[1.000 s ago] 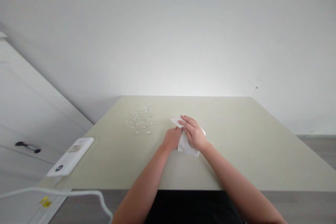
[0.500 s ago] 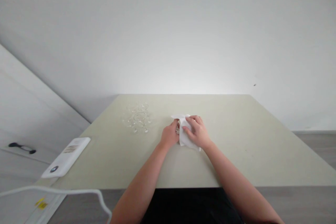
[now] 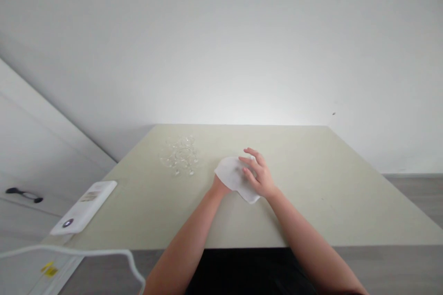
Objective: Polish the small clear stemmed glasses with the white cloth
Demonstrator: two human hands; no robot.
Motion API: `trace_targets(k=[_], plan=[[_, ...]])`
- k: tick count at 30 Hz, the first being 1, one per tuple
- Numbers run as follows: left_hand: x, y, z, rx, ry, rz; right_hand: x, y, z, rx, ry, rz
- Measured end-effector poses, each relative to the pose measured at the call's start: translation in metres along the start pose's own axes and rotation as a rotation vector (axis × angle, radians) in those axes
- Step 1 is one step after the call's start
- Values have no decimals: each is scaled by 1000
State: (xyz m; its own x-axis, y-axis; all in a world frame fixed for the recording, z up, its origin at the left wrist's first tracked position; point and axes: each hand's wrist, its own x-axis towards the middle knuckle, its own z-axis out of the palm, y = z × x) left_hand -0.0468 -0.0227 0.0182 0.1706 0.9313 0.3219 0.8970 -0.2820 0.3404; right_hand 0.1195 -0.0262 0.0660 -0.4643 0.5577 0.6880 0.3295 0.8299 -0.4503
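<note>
A white wipe (image 3: pixel 230 173), thin and limp like tissue or cloth, lies draped over my left hand (image 3: pixel 220 185). Only the wrist and the edge of that hand show; its fingers and whatever they hold are covered. At the wipe's right side is my right hand (image 3: pixel 261 176), fingers spread and stretched out, thumb and fingertips resting on or just above the wipe. Left of my hands, a cluster of small clear glass pieces (image 3: pixel 182 154), with rounded shapes, stands on the table; their exact kind is hard to make out.
The pale table (image 3: pixel 311 184) meets a white wall at its far edge. On its left edge lies a flat white box (image 3: pixel 86 207) with a printed label. A white cable (image 3: pixel 69 251) crosses the lower left. A white cabinet with a black handle (image 3: pixel 24 193) stands at the left.
The wipe has spread leftward over my left hand, hiding its fingers and the small shiny piece seen there before. My right hand's fingers have opened and lifted.
</note>
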Motion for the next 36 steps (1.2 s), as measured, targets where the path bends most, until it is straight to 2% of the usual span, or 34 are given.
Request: trace_targets(k=[1, 3, 6, 9, 13, 17, 22, 24, 27, 29, 31, 34, 36], plan=[[0, -3, 0, 45, -14, 74, -1, 3, 1, -10, 43, 74], [-1, -8, 0, 135, -1, 158, -2, 10, 4, -11, 45, 196], [-4, -12, -2, 205, 61, 139, -5, 19, 12, 43, -40, 283], [-5, -6, -5, 235, 98, 152, -6, 24, 21, 135, -38, 375], [-8, 7, -13, 267, 132, 234, -3, 28, 30, 210, 104, 572], [-10, 17, -23, 312, 196, 264, 1, 31, 30, 271, 256, 653], [-10, 27, -30, 386, 210, 273, 1, 39, 27, 412, 367, 803], [-11, 32, -27, 430, 220, 254, -1, 40, 28, 531, 360, 901], [-10, 37, -19, 453, 180, 173, -2, 36, 30, 694, 241, 977], [-8, 35, -15, 408, 114, 97, -3, 31, 29, 698, 157, 941], [-7, 28, -14, 337, 31, 13, -4, 24, 26, 593, 70, 825], [-6, 14, -17, 250, -78, -129, -5, 15, 19, 319, -66, 534], [-7, 7, -19, 228, -106, -187, -5, 11, 17, 195, -125, 344]])
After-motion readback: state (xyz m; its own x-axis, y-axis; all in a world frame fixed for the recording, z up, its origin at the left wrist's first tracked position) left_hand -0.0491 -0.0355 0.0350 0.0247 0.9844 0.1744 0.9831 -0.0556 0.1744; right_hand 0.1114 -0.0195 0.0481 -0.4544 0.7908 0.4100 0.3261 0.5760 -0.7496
